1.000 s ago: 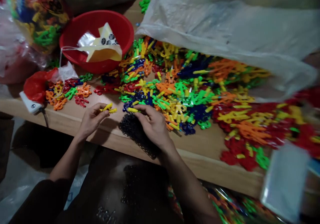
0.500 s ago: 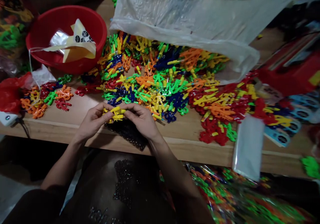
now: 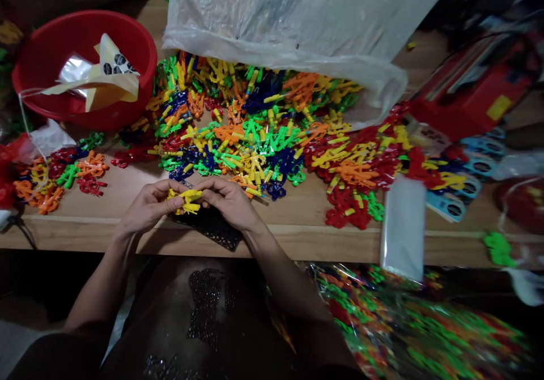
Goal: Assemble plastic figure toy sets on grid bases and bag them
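My left hand (image 3: 147, 205) and my right hand (image 3: 227, 200) meet over the front edge of a wooden table (image 3: 297, 238), both pinching the same yellow plastic toy piece (image 3: 187, 200). Under my hands lies a black mesh piece (image 3: 212, 230). Just beyond my fingers spreads a big heap of small plastic toy pieces (image 3: 263, 136) in yellow, green, orange, red and blue.
A red bowl (image 3: 80, 40) with paper and plastic wrap stands at the back left. A large clear plastic bag (image 3: 289, 23) lies behind the heap. A smaller pile of pieces (image 3: 63, 176) sits at the left; packaged items (image 3: 467, 170) are at the right, and a filled bag (image 3: 403, 323) lies below the table edge.
My hands were apart, each with a yellow piece; they have come together on one yellow piece. The view has swung to the right.
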A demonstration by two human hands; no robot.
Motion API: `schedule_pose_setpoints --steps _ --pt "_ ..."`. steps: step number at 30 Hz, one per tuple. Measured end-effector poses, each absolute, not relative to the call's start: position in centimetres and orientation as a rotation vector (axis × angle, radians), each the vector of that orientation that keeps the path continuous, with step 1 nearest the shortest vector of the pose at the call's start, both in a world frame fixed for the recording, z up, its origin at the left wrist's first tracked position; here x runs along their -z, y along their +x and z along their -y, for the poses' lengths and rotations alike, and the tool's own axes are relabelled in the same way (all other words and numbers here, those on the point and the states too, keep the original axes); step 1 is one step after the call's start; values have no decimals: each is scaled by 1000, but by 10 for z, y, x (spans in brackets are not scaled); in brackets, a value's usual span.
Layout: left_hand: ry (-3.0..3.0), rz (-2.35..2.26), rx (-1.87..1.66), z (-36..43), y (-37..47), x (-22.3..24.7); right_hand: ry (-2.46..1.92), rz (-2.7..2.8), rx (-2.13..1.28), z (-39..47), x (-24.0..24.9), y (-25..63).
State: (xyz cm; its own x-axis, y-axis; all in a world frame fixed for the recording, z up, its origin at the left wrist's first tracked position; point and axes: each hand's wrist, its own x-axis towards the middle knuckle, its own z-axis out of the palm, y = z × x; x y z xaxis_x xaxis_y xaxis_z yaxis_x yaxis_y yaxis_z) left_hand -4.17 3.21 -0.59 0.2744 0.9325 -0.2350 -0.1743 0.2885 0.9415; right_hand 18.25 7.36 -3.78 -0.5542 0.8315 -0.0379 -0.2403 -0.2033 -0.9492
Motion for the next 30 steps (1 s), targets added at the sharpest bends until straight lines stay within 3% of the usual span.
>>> schedule_pose_setpoints --steps 12,18,24,27,30 --pt "1005 -1083 -952 -32 -30 7 -741 1360 -1810 -75 37 187" --pt "1347 -1477 -960 -31 -21 -4 -946 1510 -1447 -74 38 183" --pt "1521 -1467 -985 -49 -17 -4 -994 1551 -1261 -90 32 200" --pt "1605 -1488 -1113 -55 -16 -3 -1148 1587 -925 -106 32 232" --pt "1821 -1558 -976 -52 -21 0 -1306 1718 -581 -111 43 265"
